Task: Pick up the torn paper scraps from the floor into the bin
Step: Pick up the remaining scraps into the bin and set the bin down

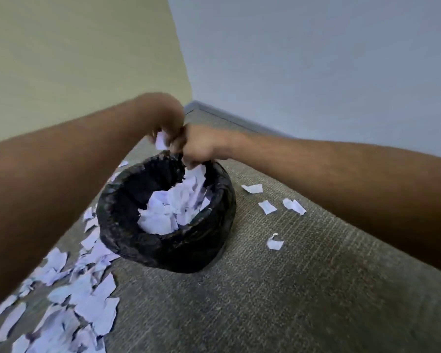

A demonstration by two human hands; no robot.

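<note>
Torn paper scraps [69, 301] lie heaped on the floor [265, 301] left of the bin [163, 248]; more fill it, and four sit to its right. The left hand [167, 123] pinches a scrap [161, 141] above the far rim. The right hand [201, 146] curls beside it; what its grip holds is unclear. Best to let go only squarely over the opening.

Likely an office corner: grey carpet [290, 289], plain painted walls [316, 59], small lined bin [168, 253].
</note>
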